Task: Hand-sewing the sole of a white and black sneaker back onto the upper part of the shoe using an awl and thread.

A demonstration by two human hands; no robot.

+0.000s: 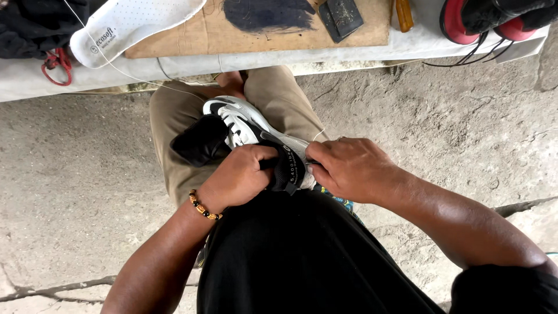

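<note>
A white and black sneaker (244,123) rests on my lap, toe pointing away from me, its black tongue (200,141) folded out to the left. My left hand (238,176), with a bead bracelet at the wrist, is closed around the shoe's black heel collar (289,167). My right hand (349,168) presses against the heel from the right side, fingers curled onto it. A thin white thread (133,77) runs from the low bench down toward the shoe.
A low bench (35,81) ahead carries a white insole (125,26), a cardboard sheet (232,35) with a black smear, a dark block (341,17), a yellow-handled tool (404,14), red-handled scissors (57,65) and a red and black shoe (494,20). Rough concrete floor (453,122) surrounds me.
</note>
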